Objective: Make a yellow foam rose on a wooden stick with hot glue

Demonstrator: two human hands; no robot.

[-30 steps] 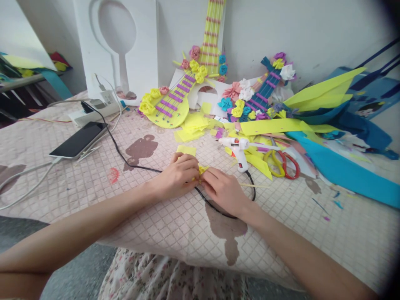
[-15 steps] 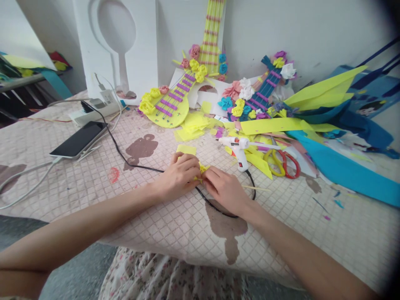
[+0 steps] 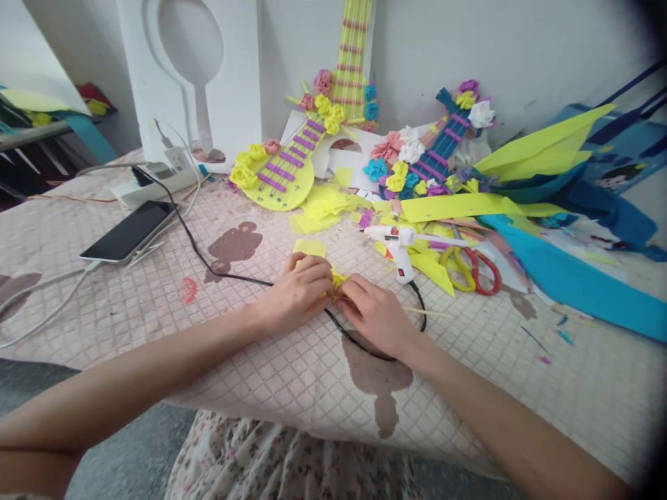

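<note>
Between my two hands is a small crumpled yellow paper flower (image 3: 338,279), mostly covered by fingers. My left hand (image 3: 302,292) is closed, its fingertips pinching the flower's left side. From the right, my right hand (image 3: 372,309) pinches it low down, fingers curled together. A flat yellow paper piece (image 3: 311,248) lies just behind my left hand. Beyond my right hand a white glue gun (image 3: 399,250) rests on its side with a glue stick in its back. Its black cord (image 3: 359,342) runs beneath my hands.
Scissors (image 3: 474,271) with yellow and red handles lie right of the glue gun. Behind are yellow paper sheets (image 3: 320,208), a yellow paper guitar (image 3: 286,180) and a blue one (image 3: 435,156). Blue crepe paper (image 3: 583,278) spreads right. A phone (image 3: 129,232) and power strip (image 3: 156,184) lie left.
The view has shifted very slightly. Both hands stay at the flower, with a little more of its yellow top showing between them.
</note>
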